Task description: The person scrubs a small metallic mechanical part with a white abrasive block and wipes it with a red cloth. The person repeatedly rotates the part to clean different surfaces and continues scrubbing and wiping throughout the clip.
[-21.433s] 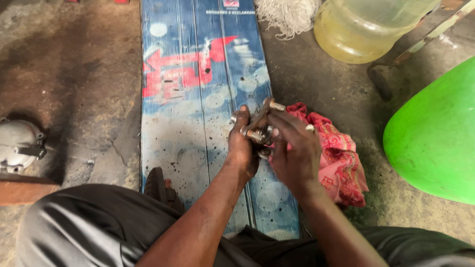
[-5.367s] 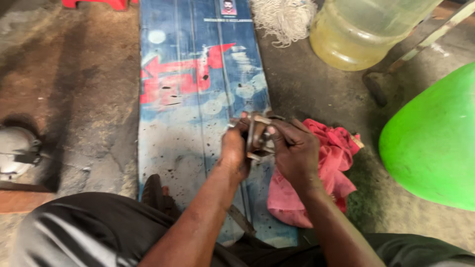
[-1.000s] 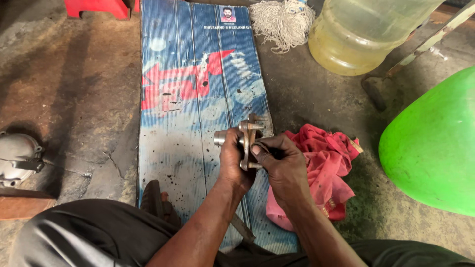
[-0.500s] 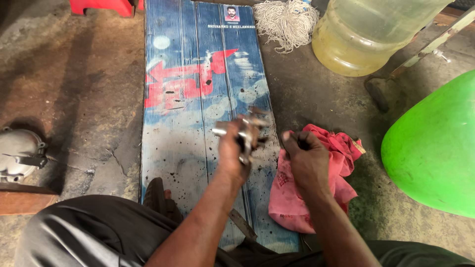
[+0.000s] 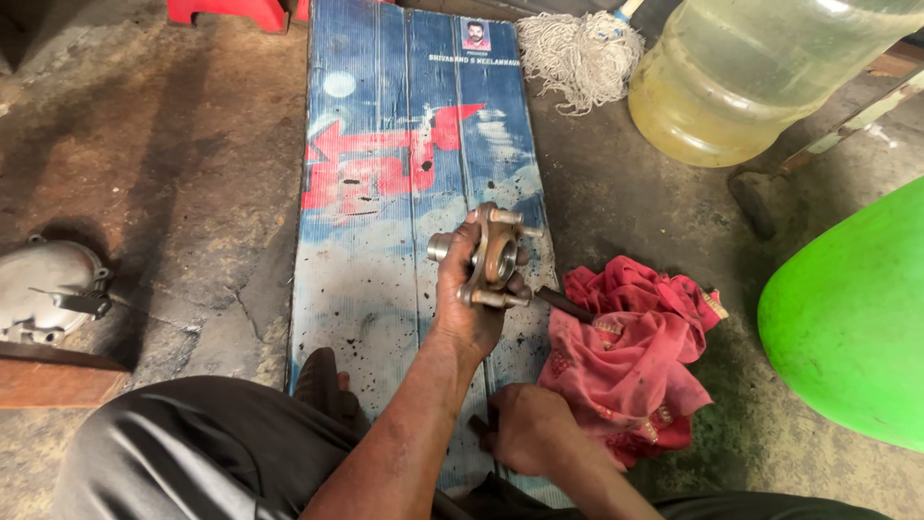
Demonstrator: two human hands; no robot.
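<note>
My left hand (image 5: pixel 467 303) grips a greasy metal hub flange with short studs (image 5: pixel 493 255), held upright over a blue printed board (image 5: pixel 404 193) lying on the floor. My right hand (image 5: pixel 534 438) is low near my lap, fingers curled around a thin dark rod-like tool (image 5: pixel 481 429) at the board's near end. A dark metal bar (image 5: pixel 563 303) lies on the board just right of the hub, touching a crumpled red rag (image 5: pixel 630 356).
A large yellowish plastic water jug (image 5: pixel 760 77) and a white string mop head (image 5: pixel 577 53) sit at the back right. A bright green plastic object (image 5: pixel 857 318) fills the right edge. A grey metal engine cover (image 5: pixel 48 289) lies at left, a red stool (image 5: pixel 231 10) beyond.
My right hand has left the hub and the red rag and dropped toward my lap onto a thin tool. My left hand alone now holds the hub.
</note>
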